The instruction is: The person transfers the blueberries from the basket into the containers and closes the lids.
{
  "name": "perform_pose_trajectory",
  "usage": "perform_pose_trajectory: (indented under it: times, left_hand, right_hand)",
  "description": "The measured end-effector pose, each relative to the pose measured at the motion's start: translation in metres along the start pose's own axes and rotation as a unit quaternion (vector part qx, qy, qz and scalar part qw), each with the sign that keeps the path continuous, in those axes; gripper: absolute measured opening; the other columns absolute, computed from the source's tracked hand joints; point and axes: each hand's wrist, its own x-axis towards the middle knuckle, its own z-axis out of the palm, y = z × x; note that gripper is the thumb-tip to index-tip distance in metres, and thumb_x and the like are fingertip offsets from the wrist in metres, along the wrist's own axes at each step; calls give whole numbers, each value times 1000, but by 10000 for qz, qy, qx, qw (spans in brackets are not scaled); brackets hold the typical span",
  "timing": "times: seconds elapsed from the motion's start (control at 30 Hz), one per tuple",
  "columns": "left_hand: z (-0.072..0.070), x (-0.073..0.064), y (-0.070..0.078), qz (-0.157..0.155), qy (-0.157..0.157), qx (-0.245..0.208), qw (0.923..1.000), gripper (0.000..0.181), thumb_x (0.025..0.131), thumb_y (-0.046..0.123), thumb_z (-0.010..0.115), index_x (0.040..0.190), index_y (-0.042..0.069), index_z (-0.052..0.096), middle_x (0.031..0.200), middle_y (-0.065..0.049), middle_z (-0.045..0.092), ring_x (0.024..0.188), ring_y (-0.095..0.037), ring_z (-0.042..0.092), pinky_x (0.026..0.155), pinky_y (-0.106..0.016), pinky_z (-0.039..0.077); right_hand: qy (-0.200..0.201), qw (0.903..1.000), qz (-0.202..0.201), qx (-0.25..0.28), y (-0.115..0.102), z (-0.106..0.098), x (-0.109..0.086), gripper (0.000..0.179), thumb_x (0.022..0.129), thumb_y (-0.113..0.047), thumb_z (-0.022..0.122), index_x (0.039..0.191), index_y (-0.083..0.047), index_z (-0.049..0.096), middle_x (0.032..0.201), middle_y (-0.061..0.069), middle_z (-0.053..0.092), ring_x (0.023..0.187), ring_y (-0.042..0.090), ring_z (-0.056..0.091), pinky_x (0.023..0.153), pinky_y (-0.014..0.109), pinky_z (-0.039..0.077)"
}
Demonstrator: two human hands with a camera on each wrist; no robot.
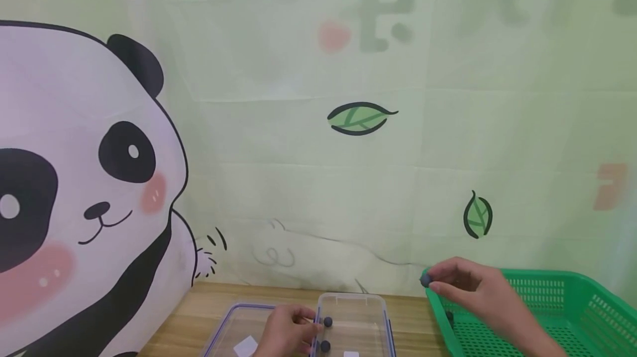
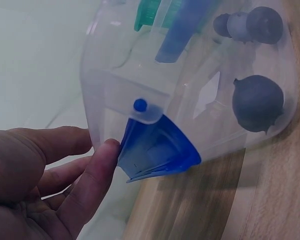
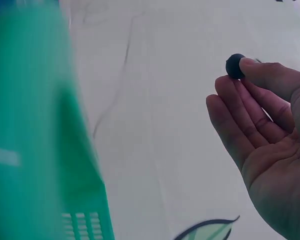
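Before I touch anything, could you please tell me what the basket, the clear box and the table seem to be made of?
Basket: most likely plastic with a slight sheen, as its even green walls have moulded slots. Clear box: probably smooth plastic, judging by its thin, see-through walls. Table: wood or wood-look laminate; grain streaks show, but the look leaves open which.

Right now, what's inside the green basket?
Green basket: one dark ball by the left wall. Right hand and forearm cover part of the inside; near end is out of frame.
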Motion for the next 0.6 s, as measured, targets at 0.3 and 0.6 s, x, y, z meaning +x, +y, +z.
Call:
perform_pose_trajectory:
  times: [0.3, 0.6]
  left_hand:
    - [1, -1, -2, 125, 11, -32, 9999, 17, 91, -1, 78, 107, -6, 75, 84, -10, 65, 63, -15, 67, 59, -29, 64]
    - [2, -1, -1, 114, 38, -22, 9999, 18, 91, -1, 78, 108, -7, 74, 84, -10, 66, 63, -14, 67, 60, -29, 64]
  right_hand:
    - [-471, 9976, -75, 510, 2, 23, -7, 25, 102, -21, 75, 118, -3, 73, 108, 6, 78, 96, 16, 75, 81, 28, 62]
    - [-1125, 9882, -134, 1033, 7, 42, -4, 20, 104, -17, 72, 117, -2, 73, 108, 7, 77, 96, 16, 74, 81, 28, 62]
